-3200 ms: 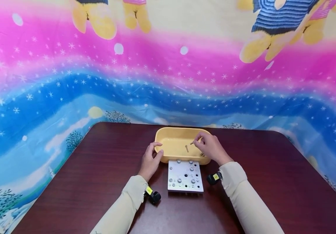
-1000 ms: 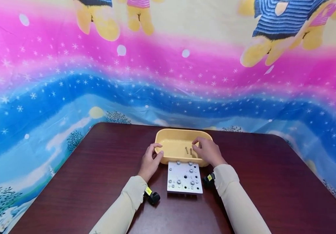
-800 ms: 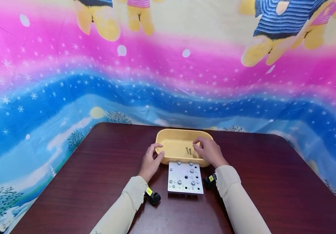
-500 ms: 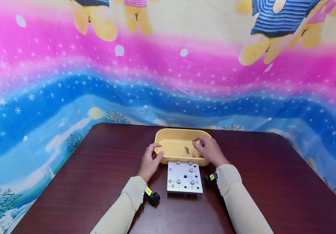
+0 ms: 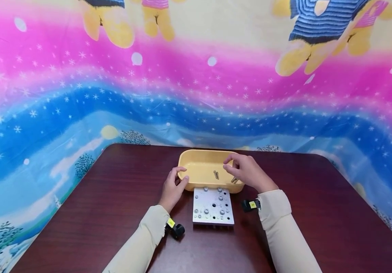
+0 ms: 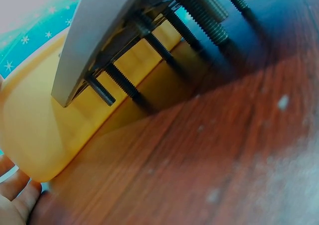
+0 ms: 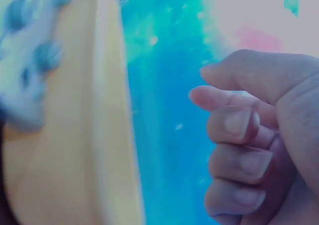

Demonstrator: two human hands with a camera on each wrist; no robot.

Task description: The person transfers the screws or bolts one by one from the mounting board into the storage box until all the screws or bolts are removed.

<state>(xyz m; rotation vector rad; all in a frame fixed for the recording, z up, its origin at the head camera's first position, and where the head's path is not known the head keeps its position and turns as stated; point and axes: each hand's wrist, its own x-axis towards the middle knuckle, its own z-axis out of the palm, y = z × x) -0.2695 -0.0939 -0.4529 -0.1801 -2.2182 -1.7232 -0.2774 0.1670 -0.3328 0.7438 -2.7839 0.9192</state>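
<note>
My left hand [image 5: 172, 189] holds the left end of a yellow plastic tub [image 5: 196, 169], its index finger over the rim and thumb at the front corner. My right hand [image 5: 248, 172] hovers above the tub's right end. In the right wrist view, a gap shows between thumb and index finger, nothing sits between them, and the other fingers are loosely curled. Two screws [image 5: 216, 174] lie together on the tub floor; more screws [image 5: 234, 180] lie below my right hand, partly hidden. Against the tub's front stands a silver metal plate [image 5: 200, 203] with socket-head screws set in some holes.
In the left wrist view, threaded screw shanks [image 6: 122, 80] stick out below the plate, which stands raised above the dark wooden table [image 5: 120, 189]. Behind the table hangs a printed cloth [image 5: 168, 94].
Earlier the right hand pinched a screw above the tub; that screw now lies beside another on the tub floor. The right hand has since lifted slightly, baring screws at the right. The left hand stays.
</note>
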